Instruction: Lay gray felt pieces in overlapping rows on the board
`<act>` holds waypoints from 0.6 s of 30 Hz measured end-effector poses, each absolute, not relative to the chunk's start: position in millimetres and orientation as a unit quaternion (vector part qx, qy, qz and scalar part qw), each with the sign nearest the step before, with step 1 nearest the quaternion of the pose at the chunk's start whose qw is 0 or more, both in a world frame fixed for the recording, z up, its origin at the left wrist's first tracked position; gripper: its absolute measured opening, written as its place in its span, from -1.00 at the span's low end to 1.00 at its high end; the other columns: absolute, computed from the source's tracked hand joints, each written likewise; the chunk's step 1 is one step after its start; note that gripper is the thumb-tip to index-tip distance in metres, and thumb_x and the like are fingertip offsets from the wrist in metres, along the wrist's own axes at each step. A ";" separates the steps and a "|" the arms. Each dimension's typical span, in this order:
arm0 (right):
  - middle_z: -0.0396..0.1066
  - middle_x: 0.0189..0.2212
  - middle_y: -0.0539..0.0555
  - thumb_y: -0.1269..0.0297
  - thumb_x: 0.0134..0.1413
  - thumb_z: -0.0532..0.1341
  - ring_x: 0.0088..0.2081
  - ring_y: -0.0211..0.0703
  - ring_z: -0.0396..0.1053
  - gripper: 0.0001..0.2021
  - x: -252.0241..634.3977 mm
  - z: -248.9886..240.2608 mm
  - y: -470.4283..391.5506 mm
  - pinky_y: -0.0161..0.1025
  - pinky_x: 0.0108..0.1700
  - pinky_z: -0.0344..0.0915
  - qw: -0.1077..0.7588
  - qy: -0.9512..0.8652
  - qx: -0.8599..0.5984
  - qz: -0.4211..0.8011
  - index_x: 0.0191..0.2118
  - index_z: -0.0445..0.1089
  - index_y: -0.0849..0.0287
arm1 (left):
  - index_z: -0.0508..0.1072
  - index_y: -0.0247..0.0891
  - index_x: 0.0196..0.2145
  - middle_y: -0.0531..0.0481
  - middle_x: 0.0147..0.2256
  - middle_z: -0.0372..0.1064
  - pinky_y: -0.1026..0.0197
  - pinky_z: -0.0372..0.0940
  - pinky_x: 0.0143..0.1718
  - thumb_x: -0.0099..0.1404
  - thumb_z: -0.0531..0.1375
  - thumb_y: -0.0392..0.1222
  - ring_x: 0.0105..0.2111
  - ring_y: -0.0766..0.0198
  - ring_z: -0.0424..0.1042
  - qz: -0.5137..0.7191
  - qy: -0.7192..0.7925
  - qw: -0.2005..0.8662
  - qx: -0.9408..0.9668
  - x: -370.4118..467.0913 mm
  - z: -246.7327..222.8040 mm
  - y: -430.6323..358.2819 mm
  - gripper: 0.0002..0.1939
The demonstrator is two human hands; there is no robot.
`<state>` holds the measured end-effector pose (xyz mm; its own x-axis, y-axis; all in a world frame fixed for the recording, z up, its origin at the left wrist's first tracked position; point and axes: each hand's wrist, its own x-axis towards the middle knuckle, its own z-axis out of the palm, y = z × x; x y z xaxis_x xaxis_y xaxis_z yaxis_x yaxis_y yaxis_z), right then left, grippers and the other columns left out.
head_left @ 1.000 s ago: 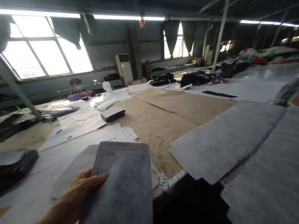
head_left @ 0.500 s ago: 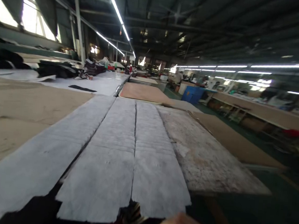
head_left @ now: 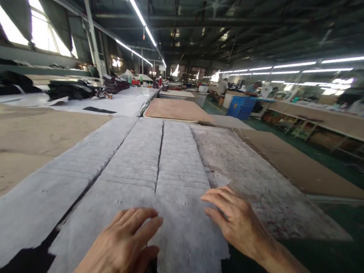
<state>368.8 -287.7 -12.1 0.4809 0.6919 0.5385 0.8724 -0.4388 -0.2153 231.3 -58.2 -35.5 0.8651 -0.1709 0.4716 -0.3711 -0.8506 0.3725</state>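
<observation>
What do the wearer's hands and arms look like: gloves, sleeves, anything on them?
Left hand and right hand are both bare, no gloves. No sleeve shows on the right forearm up to the picture's edge. No watch, bracelet, ring or marking is visible on either.

Dim hall, lit by bright ceiling tubes [head_left: 138,11] and glaring windows [head_left: 48,27]; far background soft.

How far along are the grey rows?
Looks done: left row, middle row and right row lie lengthwise, side by side.
In hand: left hand over the near end of the middle row, right hand at the right row's outer edge; neither visibly grips a piece.
Left: maybe some straightening; near ends look uneven. Can't tell if more rows are due.
</observation>
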 end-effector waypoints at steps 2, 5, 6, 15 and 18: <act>0.38 -0.34 0.06 0.52 0.00 0.11 -0.24 -0.16 0.28 -0.82 370.2 -13.8 -289.2 -0.19 -0.20 0.29 0.226 -0.480 -0.833 -0.153 -0.28 0.37 0.18 | 0.32 -0.21 -0.07 -0.14 -0.09 0.31 0.00 0.26 -0.17 0.18 0.02 -0.34 -0.16 0.09 0.30 0.165 -0.169 0.197 0.952 261.1 -25.3 -76.1 -0.65; 0.34 -0.35 0.06 0.49 0.01 0.11 -0.26 -0.15 0.25 -0.85 369.0 -17.5 -294.7 -0.18 -0.23 0.27 0.204 -0.490 -0.842 -0.098 -0.32 0.38 0.18 | 0.38 -0.25 -0.22 -0.14 -0.21 0.33 0.01 0.27 -0.23 0.14 0.01 -0.38 -0.23 0.10 0.30 0.112 -0.159 0.175 0.965 284.3 -26.4 -87.7 -0.73; 0.33 -0.35 0.06 0.48 0.02 0.11 -0.26 -0.15 0.25 -0.86 368.1 -18.6 -296.7 -0.18 -0.24 0.27 0.200 -0.491 -0.844 -0.086 -0.34 0.38 0.18 | 0.38 -0.25 -0.25 -0.12 -0.25 0.33 0.03 0.28 -0.26 0.13 0.01 -0.39 -0.26 0.12 0.30 0.106 -0.159 0.175 0.966 285.6 -28.8 -87.9 -0.75; 0.27 -0.51 0.01 0.50 0.06 0.05 -0.36 -0.20 0.22 -0.80 366.7 -21.1 -306.1 -0.21 -0.32 0.22 0.226 -0.505 -0.831 -0.054 -0.51 0.28 0.17 | 0.33 -0.24 -0.45 -0.07 -0.42 0.30 0.16 0.25 -0.38 0.19 -0.04 -0.36 -0.39 0.21 0.29 0.073 -0.178 0.141 0.971 270.9 -29.1 -79.0 -0.82; 0.28 -0.51 0.01 0.47 0.03 0.08 -0.35 -0.19 0.23 -0.85 371.0 -20.9 -304.6 -0.21 -0.32 0.23 0.243 -0.495 -0.831 -0.072 -0.51 0.28 0.17 | 0.35 -0.25 -0.38 -0.09 -0.35 0.33 0.10 0.26 -0.35 0.17 0.00 -0.34 -0.35 0.16 0.30 0.108 -0.167 0.160 0.967 279.8 -27.5 -82.7 -0.85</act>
<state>371.0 -304.6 -20.9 0.4991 0.7884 0.3596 0.8579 -0.3913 -0.3329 279.8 -82.7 -27.5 0.9208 -0.2893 0.2617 -0.3582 -0.8928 0.2733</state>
